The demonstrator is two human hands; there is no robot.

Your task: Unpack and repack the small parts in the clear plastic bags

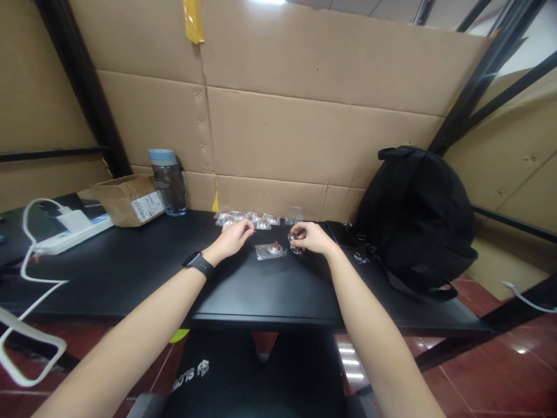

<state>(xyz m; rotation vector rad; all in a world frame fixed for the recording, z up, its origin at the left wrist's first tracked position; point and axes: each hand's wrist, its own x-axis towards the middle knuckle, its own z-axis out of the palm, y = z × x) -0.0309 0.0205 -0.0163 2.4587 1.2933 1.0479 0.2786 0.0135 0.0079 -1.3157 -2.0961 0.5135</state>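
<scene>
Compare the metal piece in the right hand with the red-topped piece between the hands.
Pose: the held metal piece is gripped by the right hand; the red-topped piece lies on the table, in or on clear plastic. Colour: the red-topped piece shows red; no red is visible on the held metal piece. Both look silvery.

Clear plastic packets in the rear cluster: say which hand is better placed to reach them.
Probably the left hand: it is nearer the packets, despite a small red piece at its fingertips; the right hand holds a shiny round metal part.
</scene>
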